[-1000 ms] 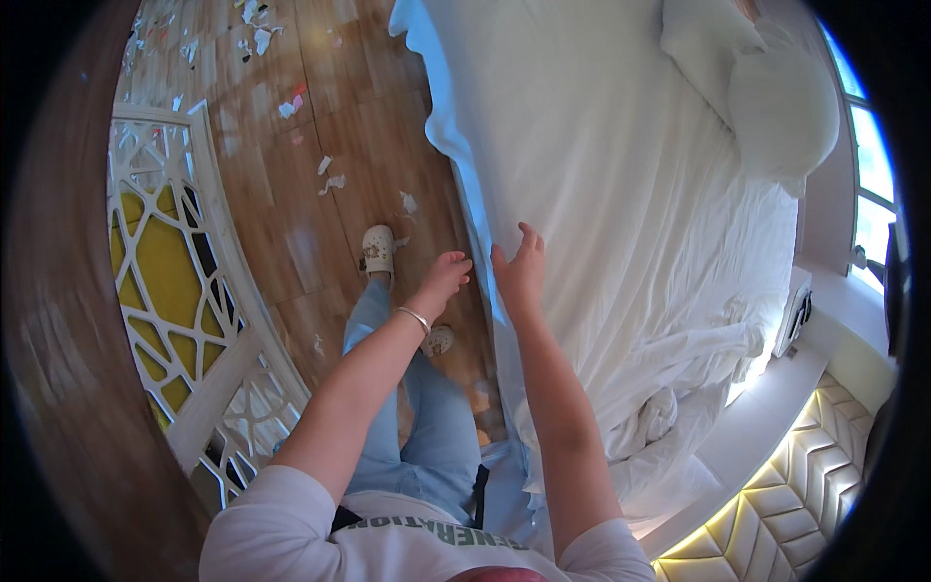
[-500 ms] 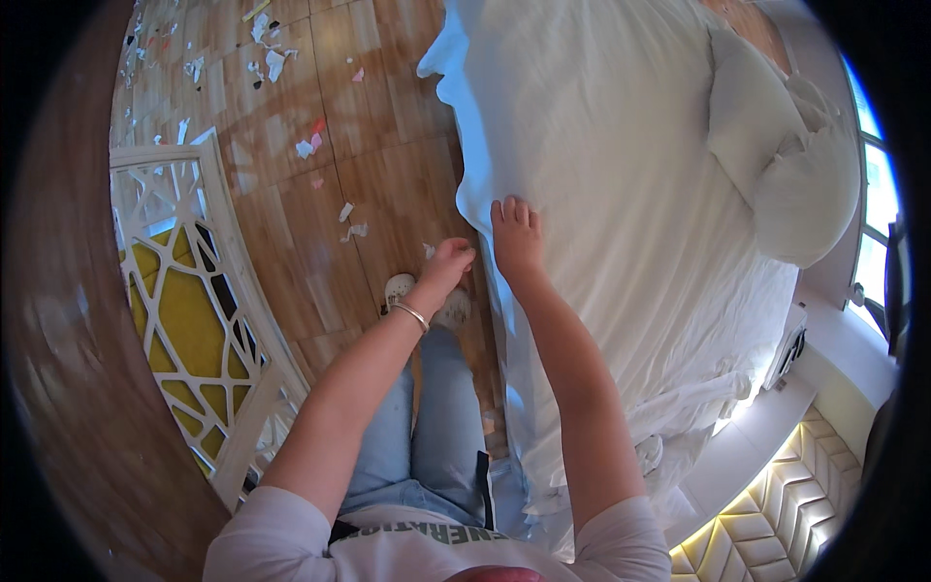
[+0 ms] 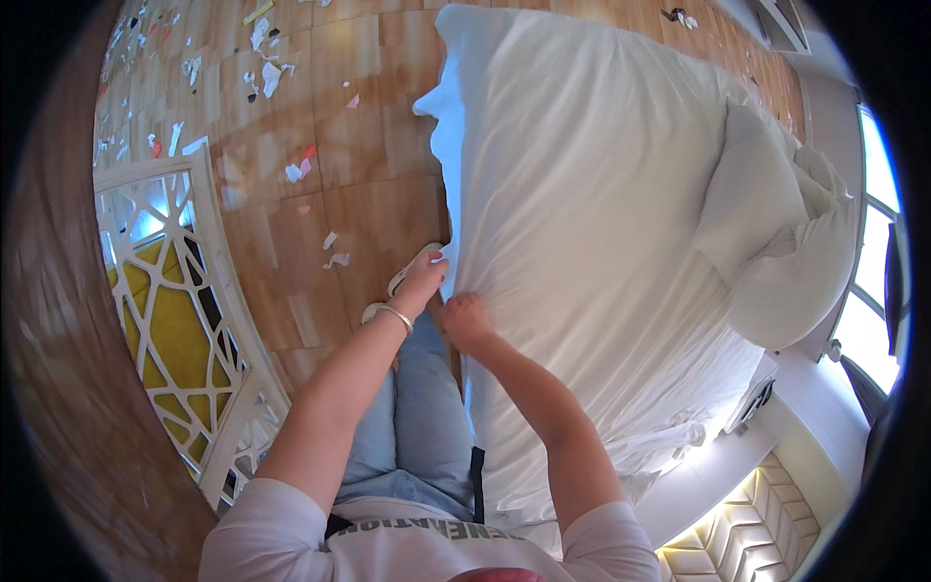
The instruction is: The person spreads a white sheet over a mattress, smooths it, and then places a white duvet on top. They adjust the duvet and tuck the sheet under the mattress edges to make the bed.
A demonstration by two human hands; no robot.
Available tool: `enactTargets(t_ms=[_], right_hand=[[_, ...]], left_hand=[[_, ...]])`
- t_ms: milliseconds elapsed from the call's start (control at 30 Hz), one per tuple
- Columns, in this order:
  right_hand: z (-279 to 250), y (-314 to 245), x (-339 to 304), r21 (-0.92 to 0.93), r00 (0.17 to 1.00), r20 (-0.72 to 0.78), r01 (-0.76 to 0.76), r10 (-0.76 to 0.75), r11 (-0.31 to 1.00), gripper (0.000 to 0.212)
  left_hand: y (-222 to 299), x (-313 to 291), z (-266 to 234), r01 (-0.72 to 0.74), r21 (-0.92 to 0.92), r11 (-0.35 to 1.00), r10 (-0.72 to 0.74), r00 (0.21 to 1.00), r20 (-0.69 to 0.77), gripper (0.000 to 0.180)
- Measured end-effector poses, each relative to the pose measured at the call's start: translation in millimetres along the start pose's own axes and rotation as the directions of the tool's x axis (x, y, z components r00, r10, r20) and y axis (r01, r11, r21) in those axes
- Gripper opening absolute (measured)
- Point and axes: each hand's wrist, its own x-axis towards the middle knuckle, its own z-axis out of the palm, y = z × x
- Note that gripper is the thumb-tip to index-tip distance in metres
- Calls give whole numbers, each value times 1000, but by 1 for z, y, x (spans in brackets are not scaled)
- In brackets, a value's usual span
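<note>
A white bed sheet (image 3: 582,194) covers the bed on the right, creased in long folds, its wavy edge hanging down the near left side. My left hand (image 3: 423,281), with a bracelet at the wrist, is closed beside the bed and pinches the hanging edge of the sheet. Just to the right, at the mattress edge, my right hand (image 3: 468,322) has its fingers curled down on the sheet; the fingertips are partly hidden. The two hands are close together but apart.
A white pillow (image 3: 752,184) and a bunched white pillow (image 3: 800,281) lie at the bed's right side. At left stands a white lattice partition (image 3: 228,262). Paper scraps (image 3: 272,78) litter the wooden floor (image 3: 378,145). My shoes are beside the bed. A lit padded headboard panel (image 3: 747,533) is at lower right.
My right hand has come back toward me and left, from lying on the bed top to curling at the edge. My left hand has shifted slightly left, now at the sheet's edge. The view has turned slightly.
</note>
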Motion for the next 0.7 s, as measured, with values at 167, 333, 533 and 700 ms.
enactTargets(t_ms=[167, 333, 533, 700], right_hand=[[-4, -38, -7, 209, 996, -48, 84, -75, 974, 13], [-42, -2, 21, 334, 975, 56, -223, 216, 916, 15], [-159, 92, 84, 715, 778, -329, -166, 536, 679, 23], [-245, 142, 137, 870, 636, -233, -201, 736, 450, 22]], left_hand=[[68, 22, 23, -106, 149, 983, 131, 978, -162, 37], [124, 57, 21, -268, 144, 953, 287, 949, -132, 41], [200, 119, 4, -457, 281, 844, 527, 804, -276, 49], [288, 171, -9, -483, 116, 868, 492, 808, -324, 71]])
